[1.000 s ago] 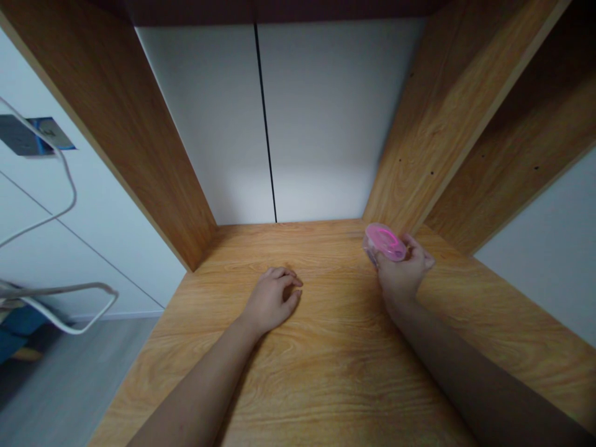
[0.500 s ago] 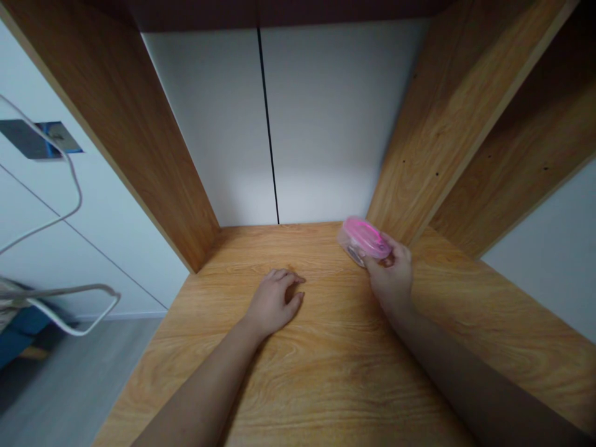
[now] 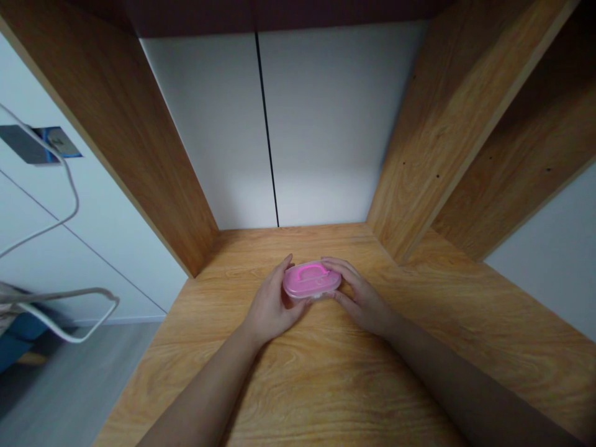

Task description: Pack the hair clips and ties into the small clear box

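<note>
While the right hand (image 3: 365,301) grips its right end, a pink-lidded container (image 3: 310,285) sits between the two hands, with the left hand (image 3: 270,307) curved around its left end. The right hand's fingers reach over the far right edge of the lid, and its thumb presses at the near right edge. The left hand is narrowed to the width of the container, fingers along the left end and thumb along the near side. On the lid, between the hands, is a brighter pink handle (image 3: 311,270); the clear lower part shows along the near edge. Whether the container rests on the worktop (image 3: 302,385) or is held just above it, I cannot tell.

Beyond both hands stands a white back panel (image 3: 321,130), crossed by a black line (image 3: 266,124). A wooden side panel (image 3: 153,155) rises to the far left of the left hand, and a wooden upright (image 3: 428,143) stands beyond the right hand, to its right. Well left of the left hand, a white cable (image 3: 74,192) hangs in front of a wall fitting (image 3: 60,143).
</note>
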Demonstrator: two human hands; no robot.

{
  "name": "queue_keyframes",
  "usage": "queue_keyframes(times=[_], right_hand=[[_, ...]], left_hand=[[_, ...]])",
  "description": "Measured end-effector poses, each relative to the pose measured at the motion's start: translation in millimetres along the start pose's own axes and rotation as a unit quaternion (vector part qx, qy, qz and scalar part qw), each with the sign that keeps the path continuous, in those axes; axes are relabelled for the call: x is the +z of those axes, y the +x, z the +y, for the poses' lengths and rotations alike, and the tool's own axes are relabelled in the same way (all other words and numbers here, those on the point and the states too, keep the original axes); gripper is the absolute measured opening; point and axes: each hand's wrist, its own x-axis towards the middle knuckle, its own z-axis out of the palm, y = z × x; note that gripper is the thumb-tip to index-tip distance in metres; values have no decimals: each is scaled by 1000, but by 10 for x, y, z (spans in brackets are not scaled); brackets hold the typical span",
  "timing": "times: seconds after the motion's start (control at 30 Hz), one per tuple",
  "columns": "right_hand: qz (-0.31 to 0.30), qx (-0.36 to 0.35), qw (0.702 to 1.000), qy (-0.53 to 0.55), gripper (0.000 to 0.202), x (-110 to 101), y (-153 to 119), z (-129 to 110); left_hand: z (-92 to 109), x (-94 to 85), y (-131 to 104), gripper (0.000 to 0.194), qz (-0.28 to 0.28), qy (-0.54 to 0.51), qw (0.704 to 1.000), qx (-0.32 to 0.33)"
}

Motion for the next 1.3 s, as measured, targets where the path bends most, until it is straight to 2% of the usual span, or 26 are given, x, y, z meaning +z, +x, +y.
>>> queue_keyframes(times=[0.13, 0.2, 0.27, 0.33, 0.37, 0.47, 0.6, 0.77, 1.03, 1.3], right_hand=[[5, 24, 1000, -10, 52, 7, -6, 31], [46, 51, 997, -33, 51, 16, 4, 31], [114, 105, 987, -39, 37, 34, 21, 25], [153, 179, 972, 20, 21, 61, 39, 17], [152, 213, 962, 74, 22, 78, 48, 11], [121, 272, 925, 235, 32, 126, 69, -20], [131, 311, 894, 296, 44, 162, 83, -90], [163, 323, 883, 299, 49, 172, 79, -193], [174, 309, 897, 263, 40, 203, 72, -192], [132, 297, 900, 291, 46, 206, 91, -132]], left_hand=[[67, -34, 11, 72, -24, -8, 1000, -12], [86, -38, 15, 66, -19, -17, 999, -30], [88, -25, 9, 65, -7, -24, 998, -52], [81, -4, -4, 71, 3, -28, 998, -58], [79, 4, -11, 74, 3, -28, 998, -56], [94, 4, -26, 85, -18, -16, 999, -46], [149, -36, -20, 88, -52, 12, 999, -11], [189, -33, -5, 83, -42, 30, 999, -2], [211, 3, -8, 83, -31, 27, 999, -1], [252, 15, 10, 79, -24, 9, 1000, -14]])
